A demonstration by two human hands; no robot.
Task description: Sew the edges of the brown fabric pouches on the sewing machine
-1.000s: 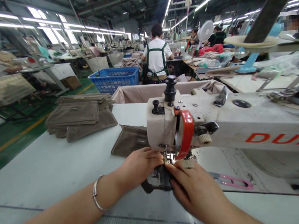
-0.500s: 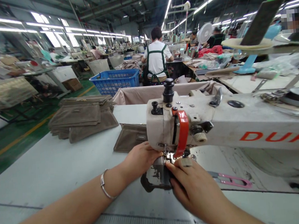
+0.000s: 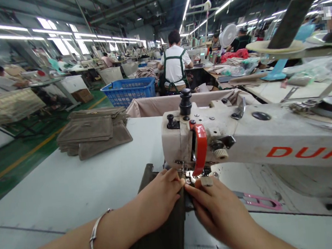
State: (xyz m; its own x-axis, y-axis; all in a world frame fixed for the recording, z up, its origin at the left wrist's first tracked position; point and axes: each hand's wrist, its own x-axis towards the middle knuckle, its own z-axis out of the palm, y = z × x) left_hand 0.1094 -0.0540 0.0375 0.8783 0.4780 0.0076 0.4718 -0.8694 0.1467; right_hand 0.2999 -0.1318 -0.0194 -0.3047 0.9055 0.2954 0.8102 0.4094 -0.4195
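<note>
A dark brown fabric piece (image 3: 167, 236) lies at the needle of a sewing machine (image 3: 179, 139) and stretches toward me under my left forearm. My left hand (image 3: 161, 198), with a silver bangle on its wrist, pinches the fabric's edge just left of the presser foot (image 3: 188, 175). From the right, my right hand (image 3: 220, 209) closes its thumb and index finger at the same edge, the index tip nearly meeting the left fingertips. A beige band (image 3: 207, 181) sits on one right finger. The hands partly hide the seam area.
Pink-handled thread snips (image 3: 262, 201) lie right of my right hand. A stack of brown fabric pieces (image 3: 93, 131) rests on the table's far left. Beyond the machine are a pale cloth-lined bin (image 3: 149, 106), a blue basket (image 3: 128, 91) and a seated co-worker (image 3: 175, 61).
The fabric piece with the small label, earlier behind my left hand, now extends toward me beneath my left arm. My left hand has come nearer; my right hand stays almost in place.
</note>
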